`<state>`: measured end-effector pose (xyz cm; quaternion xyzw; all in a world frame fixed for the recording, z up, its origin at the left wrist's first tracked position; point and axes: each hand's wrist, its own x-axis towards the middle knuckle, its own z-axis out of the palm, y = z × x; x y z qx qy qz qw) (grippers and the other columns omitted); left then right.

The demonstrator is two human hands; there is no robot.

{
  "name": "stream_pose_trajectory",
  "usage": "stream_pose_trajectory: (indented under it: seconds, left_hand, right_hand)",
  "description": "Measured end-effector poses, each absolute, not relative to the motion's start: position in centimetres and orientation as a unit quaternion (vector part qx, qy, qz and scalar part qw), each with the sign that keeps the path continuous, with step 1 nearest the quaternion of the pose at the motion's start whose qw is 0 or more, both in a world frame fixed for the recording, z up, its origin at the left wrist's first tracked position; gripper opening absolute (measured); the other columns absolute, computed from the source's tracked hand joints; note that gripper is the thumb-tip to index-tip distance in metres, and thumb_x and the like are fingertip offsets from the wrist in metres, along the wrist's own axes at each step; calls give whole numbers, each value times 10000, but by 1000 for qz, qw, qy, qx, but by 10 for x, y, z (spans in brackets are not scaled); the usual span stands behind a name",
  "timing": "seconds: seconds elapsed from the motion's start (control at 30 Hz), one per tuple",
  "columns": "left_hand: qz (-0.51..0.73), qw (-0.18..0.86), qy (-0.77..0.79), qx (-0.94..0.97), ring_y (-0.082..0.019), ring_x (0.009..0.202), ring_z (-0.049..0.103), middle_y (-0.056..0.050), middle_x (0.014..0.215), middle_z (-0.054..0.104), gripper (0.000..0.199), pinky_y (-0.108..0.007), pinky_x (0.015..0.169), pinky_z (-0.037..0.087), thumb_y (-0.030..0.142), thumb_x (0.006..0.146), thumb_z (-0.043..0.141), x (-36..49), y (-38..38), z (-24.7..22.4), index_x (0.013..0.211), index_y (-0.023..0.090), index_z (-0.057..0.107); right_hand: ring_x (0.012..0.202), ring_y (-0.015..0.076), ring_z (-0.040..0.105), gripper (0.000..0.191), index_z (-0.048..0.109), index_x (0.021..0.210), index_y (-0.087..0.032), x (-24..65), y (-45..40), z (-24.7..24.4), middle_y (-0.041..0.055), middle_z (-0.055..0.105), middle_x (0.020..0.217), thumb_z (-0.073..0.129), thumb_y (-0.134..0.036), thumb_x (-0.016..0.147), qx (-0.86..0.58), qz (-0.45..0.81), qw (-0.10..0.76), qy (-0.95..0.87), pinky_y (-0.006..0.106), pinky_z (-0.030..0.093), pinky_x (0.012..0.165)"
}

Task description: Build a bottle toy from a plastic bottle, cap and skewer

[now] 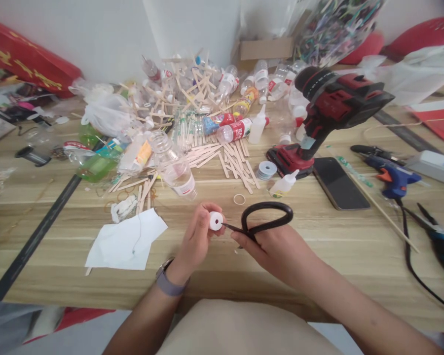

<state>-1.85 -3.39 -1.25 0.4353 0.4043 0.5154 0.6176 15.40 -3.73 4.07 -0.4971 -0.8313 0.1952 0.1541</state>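
Observation:
Between the fingers and thumb of my left hand (202, 228) is a white bottle cap (215, 217), its flat face turned up with a small dark hole in the middle. My right hand (272, 244) is closed around a pair of black-handled scissors (269, 226). The scissors' pointed tip reaches the cap's face, just right of the hole; whether it touches cannot be made out. One handle loop stands up above my hand, while the rest is hidden by my fingers. A thin pale ring (239, 199) lies on the table just beyond both hands.
White paper (126, 241) lies at left. Wooden sticks (233, 162) and plastic bottles (175, 167) heap up beyond my hands. On the right are a red cordless drill (329, 108), a phone (340, 182), a blue glue gun (390, 175), pliers (442, 246) and a trailing cord.

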Motion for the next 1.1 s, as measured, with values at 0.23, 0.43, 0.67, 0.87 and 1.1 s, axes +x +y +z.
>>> stream_pose_trajectory:
  seconds: [0.23,0.43,0.67,0.87,1.1]
  left_hand:
    - [470,597,433,484,-123,570,448,22,631,505,449,-255,559,371,600,909,367,-21,-36,-9,921,188,547]
    - [426,575,480,507,-112,537,417,36,606,449,452,-236,508,345,593,921,329,-20,-33,0,857,198,541]
    - [414,515,494,565,-130,600,482,30,654,490,354,-255,587,411,487,945,373,-22,-38,1,911,189,561]
    - [440,471,463,608,-152,792,576,-34,884,623,301,-279,751,461,416,959,385,-24,-41,4,1063,187,550]
    - [519,607,382,465,-132,723,576,-47,879,672,337,-279,698,464,497,864,565,-18,-33,-6,984,183,546]
  right_hand:
    - [472,174,543,357,678,806,-190,154,-42,33,67,684,620,402,-343,974,-475,49,127,-869,301,185,490]
    - [431,143,492,222,626,668,-179,154,-41,35,32,633,545,525,-161,865,-458,37,105,-882,295,218,494]
    - [452,143,592,365,586,715,-177,147,-35,38,19,629,543,448,-443,923,-521,507,89,-681,225,365,437]
    - [277,84,490,506,600,607,-154,149,-35,31,-28,561,378,558,-626,782,-400,829,135,-367,180,332,315]
    - [287,94,519,516,616,606,-140,150,-40,26,-14,577,376,609,-637,744,-416,811,211,-352,182,324,321]
